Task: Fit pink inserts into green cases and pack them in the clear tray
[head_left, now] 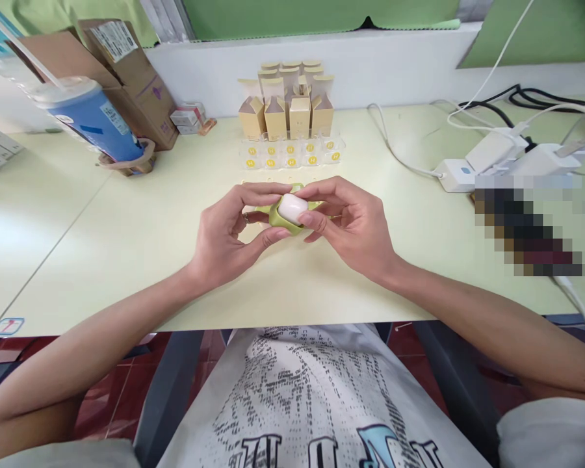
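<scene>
Closest to the lens is a white shirt with a grey dotted print (292, 390), lying over the lap just under the table edge, with bare forearms reaching forward on either side.

Above it, a small white rounded plastic case (292, 207) sits partly inside a soft olive-green cover (277, 218). Both are held just above the table, near its middle. The left hand (231, 227) curls round the cover's left side, thumb beneath and fingers over the top. The right hand (353, 224) pinches the right side, its thumb pressed against the white case. Both hands are closed on the pair.

The surface is a pale cream tabletop (127, 247), smooth and brightly lit. Behind the hands lies a row of clear plastic trays with yellow dots (290, 155), and behind those a cluster of small tan cardboard cartons (287, 104) with their flaps up. Far left stand a blue lidded drink cup (95, 120) and a brown shipping box (127, 71). At right, a white power strip with chargers and cables (507, 159) sprawls.

A white ledge (394, 65) and green wall panels (322, 16) back the table; red floor tiles (112, 390) show below.
</scene>
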### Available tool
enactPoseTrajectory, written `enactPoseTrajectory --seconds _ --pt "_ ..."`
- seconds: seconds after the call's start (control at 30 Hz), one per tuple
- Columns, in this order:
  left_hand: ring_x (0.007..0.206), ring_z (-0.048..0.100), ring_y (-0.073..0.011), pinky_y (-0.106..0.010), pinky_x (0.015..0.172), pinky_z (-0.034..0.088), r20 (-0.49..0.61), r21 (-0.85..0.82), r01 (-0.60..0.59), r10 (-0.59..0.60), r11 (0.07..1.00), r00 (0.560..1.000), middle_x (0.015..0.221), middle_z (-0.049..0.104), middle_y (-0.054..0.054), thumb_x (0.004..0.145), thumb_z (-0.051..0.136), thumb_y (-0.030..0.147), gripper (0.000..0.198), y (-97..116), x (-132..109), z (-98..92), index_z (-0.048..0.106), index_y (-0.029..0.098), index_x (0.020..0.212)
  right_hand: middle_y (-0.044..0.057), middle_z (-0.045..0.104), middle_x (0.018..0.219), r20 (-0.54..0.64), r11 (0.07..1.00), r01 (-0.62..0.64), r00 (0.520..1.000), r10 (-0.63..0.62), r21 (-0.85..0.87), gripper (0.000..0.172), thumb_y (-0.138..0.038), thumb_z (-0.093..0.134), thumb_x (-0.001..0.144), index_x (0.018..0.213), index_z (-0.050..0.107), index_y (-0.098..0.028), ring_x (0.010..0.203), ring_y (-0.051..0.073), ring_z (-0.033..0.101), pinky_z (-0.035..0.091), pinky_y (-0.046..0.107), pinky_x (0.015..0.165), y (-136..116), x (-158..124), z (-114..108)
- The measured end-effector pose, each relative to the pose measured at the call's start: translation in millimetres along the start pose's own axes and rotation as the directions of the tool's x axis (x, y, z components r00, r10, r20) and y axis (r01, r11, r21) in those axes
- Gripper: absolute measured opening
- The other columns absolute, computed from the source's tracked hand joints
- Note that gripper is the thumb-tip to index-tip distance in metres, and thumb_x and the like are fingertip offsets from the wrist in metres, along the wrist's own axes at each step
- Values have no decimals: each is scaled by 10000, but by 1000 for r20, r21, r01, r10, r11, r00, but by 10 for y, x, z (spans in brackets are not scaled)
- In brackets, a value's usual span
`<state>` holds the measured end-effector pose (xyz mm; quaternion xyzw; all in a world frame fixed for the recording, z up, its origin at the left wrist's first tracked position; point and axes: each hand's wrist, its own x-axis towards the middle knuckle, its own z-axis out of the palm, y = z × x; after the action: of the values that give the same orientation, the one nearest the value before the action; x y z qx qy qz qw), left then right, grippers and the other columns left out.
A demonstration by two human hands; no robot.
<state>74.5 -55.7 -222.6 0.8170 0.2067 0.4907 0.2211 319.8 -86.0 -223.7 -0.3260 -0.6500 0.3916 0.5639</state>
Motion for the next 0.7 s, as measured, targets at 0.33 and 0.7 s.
enactPoseTrajectory --seconds 0.33,0.7 --pt "1367 798 -317 -456 994 786 55 -53 54 -51 997 997 1453 807 -145 1098 876 547 377 59 37 5 823 348 1414 67 804 1264 56 950 224 975 -217 -216 397 -638 916 1024 1247 838 -319 1124 236 797 754 365 873 -11 -3 0" --pt "1233 815 -275 -400 895 756 -26 -67 56 -58 996 998 1283 820 -117 1031 959 556 373 -55 39 3 852 311 1292 88 821 1291 110 879 369 929 -353 -301 179 -274 761 1067 1229 830 -308 1223 272 805 792 409 890 -20 0 -27"
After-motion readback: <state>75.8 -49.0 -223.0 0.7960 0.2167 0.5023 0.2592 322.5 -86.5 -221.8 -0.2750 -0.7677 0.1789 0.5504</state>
